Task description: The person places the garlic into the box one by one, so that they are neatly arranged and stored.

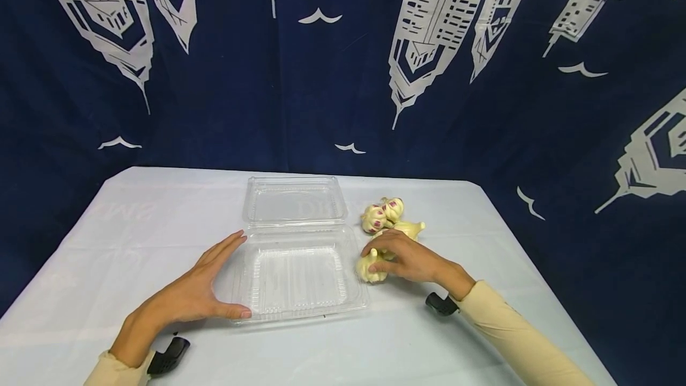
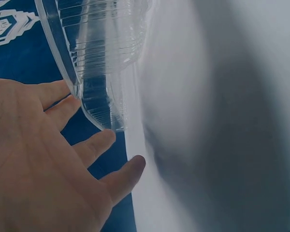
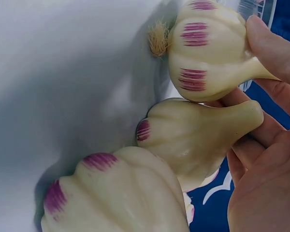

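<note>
A clear plastic clamshell box lies unfolded on the table, its base (image 1: 300,279) toward me and its lid (image 1: 295,202) tipped back behind. At the base's left side my left hand (image 1: 193,293) spreads its fingers and thumb, the thumb tip at the near left corner. In the left wrist view, fingertips overlap the box rim (image 2: 63,63). My right hand (image 1: 412,260) pinches a garlic bulb (image 3: 208,53) between thumb and fingers, right beside the box's right edge. Another garlic bulb (image 3: 198,140) lies against those fingers, and a larger-looking garlic bulb (image 3: 121,193) is nearer the right wrist camera.
Behind my right hand, two purple-streaked garlic bulbs (image 1: 373,219) sit close together, with a paler garlic bulb (image 1: 411,230) in front. A white cloth covers the table (image 1: 177,207). Beyond its far edge hangs a dark blue curtain (image 1: 225,106) with white building prints.
</note>
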Tool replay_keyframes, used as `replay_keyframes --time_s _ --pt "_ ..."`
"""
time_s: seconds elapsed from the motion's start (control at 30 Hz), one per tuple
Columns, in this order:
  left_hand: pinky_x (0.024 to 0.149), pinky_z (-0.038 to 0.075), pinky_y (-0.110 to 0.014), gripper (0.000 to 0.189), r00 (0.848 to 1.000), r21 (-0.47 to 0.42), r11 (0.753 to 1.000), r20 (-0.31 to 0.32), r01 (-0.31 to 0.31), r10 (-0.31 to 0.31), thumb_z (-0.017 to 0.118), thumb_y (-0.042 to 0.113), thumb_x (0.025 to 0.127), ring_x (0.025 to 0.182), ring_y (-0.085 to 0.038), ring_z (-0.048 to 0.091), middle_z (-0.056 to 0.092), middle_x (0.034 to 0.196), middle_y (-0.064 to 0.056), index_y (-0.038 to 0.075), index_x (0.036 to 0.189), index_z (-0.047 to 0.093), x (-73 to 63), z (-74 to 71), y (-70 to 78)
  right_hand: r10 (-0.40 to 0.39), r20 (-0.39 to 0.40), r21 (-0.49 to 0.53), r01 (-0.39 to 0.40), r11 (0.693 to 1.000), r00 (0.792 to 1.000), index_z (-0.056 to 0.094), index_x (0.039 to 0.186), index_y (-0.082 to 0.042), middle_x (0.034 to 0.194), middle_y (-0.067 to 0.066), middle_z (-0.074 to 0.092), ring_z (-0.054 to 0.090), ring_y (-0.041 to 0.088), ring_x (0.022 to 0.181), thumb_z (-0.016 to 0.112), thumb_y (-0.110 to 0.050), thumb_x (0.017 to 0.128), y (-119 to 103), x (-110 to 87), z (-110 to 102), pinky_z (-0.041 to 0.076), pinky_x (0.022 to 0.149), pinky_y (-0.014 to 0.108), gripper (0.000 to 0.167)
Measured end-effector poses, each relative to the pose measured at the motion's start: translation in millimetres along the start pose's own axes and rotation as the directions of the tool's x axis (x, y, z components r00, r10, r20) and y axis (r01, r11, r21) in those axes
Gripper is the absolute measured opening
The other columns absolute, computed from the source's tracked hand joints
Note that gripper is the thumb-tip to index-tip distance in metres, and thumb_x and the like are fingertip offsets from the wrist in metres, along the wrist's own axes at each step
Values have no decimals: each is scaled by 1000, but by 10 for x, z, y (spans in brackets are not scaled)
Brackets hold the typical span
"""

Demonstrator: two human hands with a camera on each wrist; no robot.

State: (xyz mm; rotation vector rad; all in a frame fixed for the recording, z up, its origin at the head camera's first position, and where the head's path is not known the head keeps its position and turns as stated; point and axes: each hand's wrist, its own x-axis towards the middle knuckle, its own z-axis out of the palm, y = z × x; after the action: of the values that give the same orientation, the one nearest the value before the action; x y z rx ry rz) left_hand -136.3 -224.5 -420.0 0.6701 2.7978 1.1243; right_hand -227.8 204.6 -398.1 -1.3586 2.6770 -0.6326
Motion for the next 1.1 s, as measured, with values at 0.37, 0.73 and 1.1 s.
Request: replay_keyframes --time_s 0.37,0.73,1.1 --pt "106 28 -75 135 997 18 999 69 33 -34 87 65 62 147 -47 17 11 165 -16 13 160 11 64 -64 54 42 -62 21 -41 999 997 71 114 -20 114 -11 70 60 13 115 72 -31 92 -64 -6 -146 44 101 40 24" --pt "106 30 -74 135 996 22 999 80 37 -38 87 65 61 145 -47 19 12 165 -15 12 160 12 79 -88 82 68 -132 43 -63 997 989 71 115 -19 116 -10 71 60 14 114 74 -28 91 -108 5 -292 45 101 39 26" --pt "106 30 -74 135 996 26 999 82 40 -42 87 65 61 145 -47 20 11 165 -14 13 160 11 77 -87 72 -3 -183 35 9 999 983 71 113 -18 113 -9 71 61 14 113 74 -22 92 -163 119 -398 45 102 39 22"
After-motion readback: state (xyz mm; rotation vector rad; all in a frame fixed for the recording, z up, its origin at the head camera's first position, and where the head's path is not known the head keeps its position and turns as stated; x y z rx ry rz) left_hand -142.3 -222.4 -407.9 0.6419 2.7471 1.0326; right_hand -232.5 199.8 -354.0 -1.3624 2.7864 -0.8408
